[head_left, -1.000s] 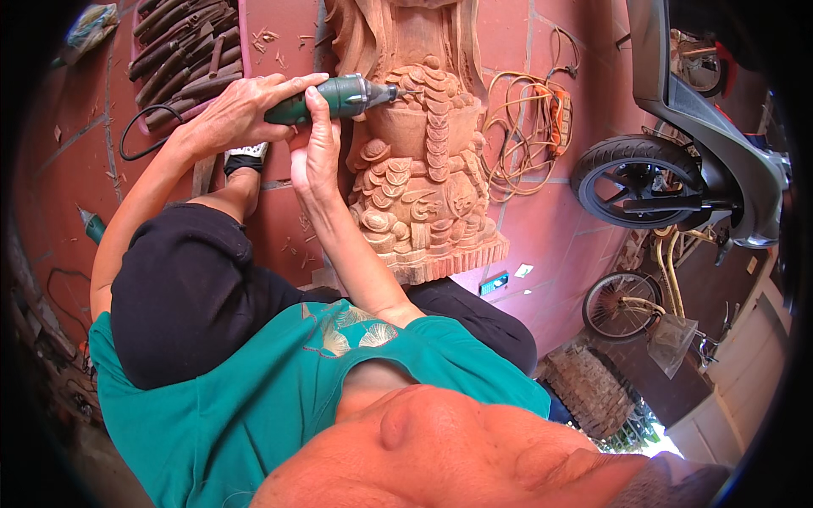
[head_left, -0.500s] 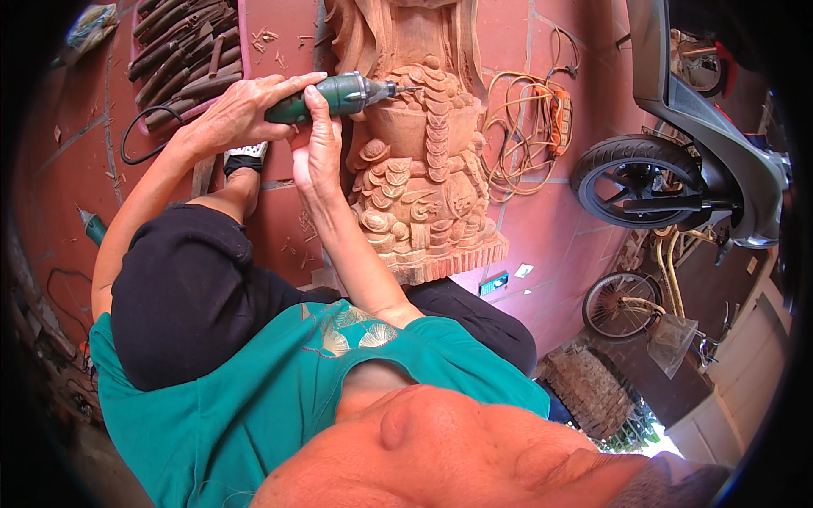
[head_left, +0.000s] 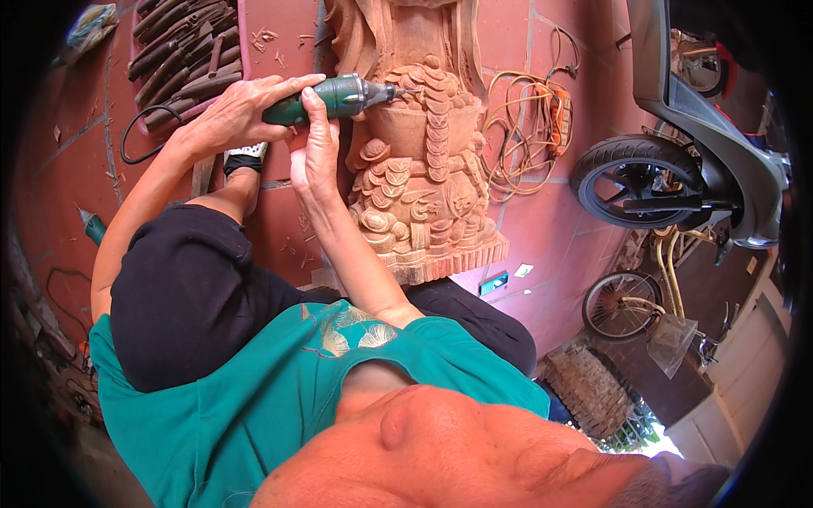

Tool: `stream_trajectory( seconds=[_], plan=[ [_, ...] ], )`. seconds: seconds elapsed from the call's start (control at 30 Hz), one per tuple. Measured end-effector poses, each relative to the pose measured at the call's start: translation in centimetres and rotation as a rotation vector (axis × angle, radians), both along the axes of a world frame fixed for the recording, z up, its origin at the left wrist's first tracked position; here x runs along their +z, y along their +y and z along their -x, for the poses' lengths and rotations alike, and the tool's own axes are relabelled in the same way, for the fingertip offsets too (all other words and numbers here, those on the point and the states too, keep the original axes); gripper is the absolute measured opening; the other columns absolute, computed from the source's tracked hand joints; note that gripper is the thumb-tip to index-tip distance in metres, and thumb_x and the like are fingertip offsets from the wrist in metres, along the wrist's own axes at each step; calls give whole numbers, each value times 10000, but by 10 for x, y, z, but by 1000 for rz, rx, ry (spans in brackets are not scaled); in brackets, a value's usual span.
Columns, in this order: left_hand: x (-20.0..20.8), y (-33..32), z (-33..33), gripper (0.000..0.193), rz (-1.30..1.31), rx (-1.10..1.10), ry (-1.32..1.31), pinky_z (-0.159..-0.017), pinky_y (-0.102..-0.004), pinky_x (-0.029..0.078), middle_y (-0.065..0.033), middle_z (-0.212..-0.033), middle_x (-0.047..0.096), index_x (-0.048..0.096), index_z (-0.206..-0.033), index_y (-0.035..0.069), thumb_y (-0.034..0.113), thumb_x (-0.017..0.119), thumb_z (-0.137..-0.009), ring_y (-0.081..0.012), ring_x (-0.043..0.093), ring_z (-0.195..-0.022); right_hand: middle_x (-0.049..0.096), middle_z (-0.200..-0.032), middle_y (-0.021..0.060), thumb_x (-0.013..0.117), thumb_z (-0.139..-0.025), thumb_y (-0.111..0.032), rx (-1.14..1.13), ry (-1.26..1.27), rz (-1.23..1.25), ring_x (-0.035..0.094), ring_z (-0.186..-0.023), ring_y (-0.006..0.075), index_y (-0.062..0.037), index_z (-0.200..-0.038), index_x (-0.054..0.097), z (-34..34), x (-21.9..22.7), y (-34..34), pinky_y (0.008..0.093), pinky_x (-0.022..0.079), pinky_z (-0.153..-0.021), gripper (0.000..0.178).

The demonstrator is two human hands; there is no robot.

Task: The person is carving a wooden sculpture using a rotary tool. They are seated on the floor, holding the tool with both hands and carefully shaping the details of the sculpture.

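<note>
A green rotary tool [head_left: 343, 95] with a grey nose lies nearly level, its thin bit pointing right at the carved coins near the top of a wooden carving [head_left: 415, 127]. I cannot tell whether the bit touches the wood. My left hand [head_left: 241, 112] wraps the tool's rear end from the left, index finger stretched along its top. From below, my right hand [head_left: 318, 152] grips the green body, thumb pressed up against its side. The reddish-brown carving stands between my legs and the far edge, covered in relief coins and ingots.
A pink tray [head_left: 246, 51] of chisels sits at the far left, a black cord beside it. Right of the carving lie a coiled orange extension cord [head_left: 508, 140] and its power strip [head_left: 560, 120]. A motorbike wheel [head_left: 639, 182] stands farther right. Wood chips [head_left: 264, 36] dot the tiled floor.
The tool and my right hand have shifted very slightly to the left. Both hands keep their grip, and the carving has not moved.
</note>
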State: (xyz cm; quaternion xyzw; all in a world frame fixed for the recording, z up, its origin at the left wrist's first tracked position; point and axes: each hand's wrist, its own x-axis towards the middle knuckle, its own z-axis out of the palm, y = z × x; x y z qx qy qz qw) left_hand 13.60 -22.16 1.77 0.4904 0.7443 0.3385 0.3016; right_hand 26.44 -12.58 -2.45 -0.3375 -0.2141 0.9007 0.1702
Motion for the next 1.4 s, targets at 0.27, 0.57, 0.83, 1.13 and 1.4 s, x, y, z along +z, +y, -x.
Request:
stream_trajectory(
  seconds=[0.27,0.57,0.83,1.13,1.4],
  plan=[
    [2,-3,0,889,1,-17,-14,-839,-453,534,-192,-1050,663,448,-1545,152,60,743,-712,-363,661,-917,636,-1166,30,759,-934,-230,-56,-18,-14,646,-1035,132,-100,-1291,549,1,4,-7,298,558,-874,434],
    [-4,-4,-1,904,-55,-19,1,-813,-453,539,-186,-992,657,431,-1559,195,63,728,-716,-358,658,-890,636,-1176,39,745,-942,-232,-60,-13,-22,647,-1042,138,-95,-1296,551,-1,0,-9,304,557,-887,426],
    [5,-4,-2,872,29,0,-44,-869,-458,528,-196,-1103,665,445,-1544,128,71,755,-730,-376,657,-942,635,-1150,20,766,-928,-228,-20,-3,-23,647,-1022,127,-112,-1272,556,0,0,-5,292,564,-845,419],
    [-2,-3,-3,860,-13,16,-52,-879,-454,529,-191,-1125,668,447,-1542,132,77,753,-740,-368,663,-960,634,-1100,0,776,-922,-227,16,-16,22,653,-968,120,-118,-1244,562,1,3,1,282,574,-792,402],
    [-12,-5,-4,877,-62,26,-8,-815,-450,535,-188,-994,658,435,-1553,181,111,740,-734,-361,658,-888,633,-1122,14,770,-926,-215,2,-13,19,649,-1003,128,-109,-1264,555,1,6,-1,294,573,-844,414]
  ],
)
